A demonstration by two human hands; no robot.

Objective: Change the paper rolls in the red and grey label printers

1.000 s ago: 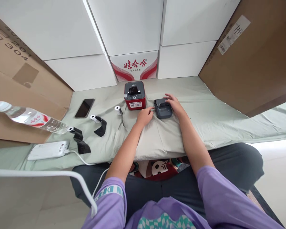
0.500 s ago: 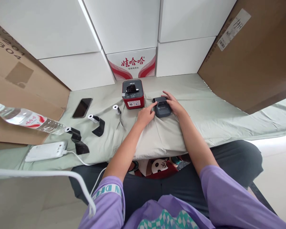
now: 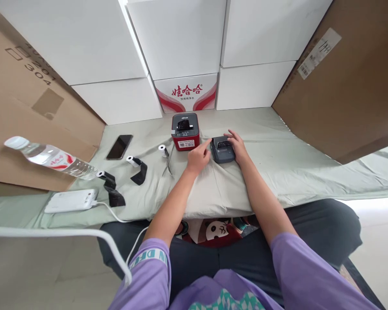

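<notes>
With rolls (image 3: 134,162) out left of the red printer (image 3: 185,134), but seemingly unfinished at the grey printer (image 3: 224,156) right of it, now touching with right grip (image 3: 240,149) apart, pointing with left grip (image 3: 198,159), closure impossible to tell.

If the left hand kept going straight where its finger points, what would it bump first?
Probably the dark grey device, near its far left corner, because the left hand points there from close by. It might skim past; depth is unclear.

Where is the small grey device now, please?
In the head view, the grey device sits on the cloth, right of the red device, between the left hand and right hand.
</notes>
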